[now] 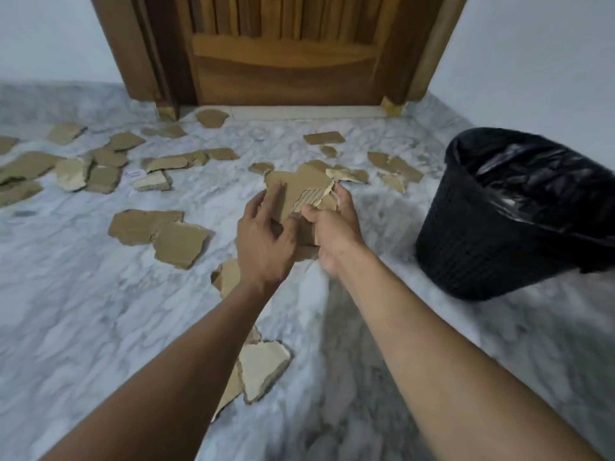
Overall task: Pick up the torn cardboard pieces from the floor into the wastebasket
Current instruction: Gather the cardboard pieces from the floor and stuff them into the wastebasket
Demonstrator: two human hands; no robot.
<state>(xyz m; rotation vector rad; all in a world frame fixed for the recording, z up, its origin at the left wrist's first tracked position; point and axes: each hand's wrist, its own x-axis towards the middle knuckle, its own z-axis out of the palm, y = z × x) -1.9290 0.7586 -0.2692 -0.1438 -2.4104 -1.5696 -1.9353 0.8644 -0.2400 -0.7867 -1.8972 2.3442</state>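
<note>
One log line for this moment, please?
left hand + right hand: hold cardboard stack | wastebasket: at right | floor pieces: many remain

Both hands hold a stack of cardboard pieces (296,191) above the marble floor (100,327): the left hand (266,237) and right hand (332,227) grip it; the black wastebasket (492,241) stands at right, more torn pieces (159,231) lie scattered

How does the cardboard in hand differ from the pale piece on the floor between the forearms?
The held cardboard is off the floor, held by the left grip and right grip; the pale piece lies on it, untouched. The held cardboard shows brown with a strip of bare corrugation; the pale piece shows cream. Both have ragged torn edges.
</note>
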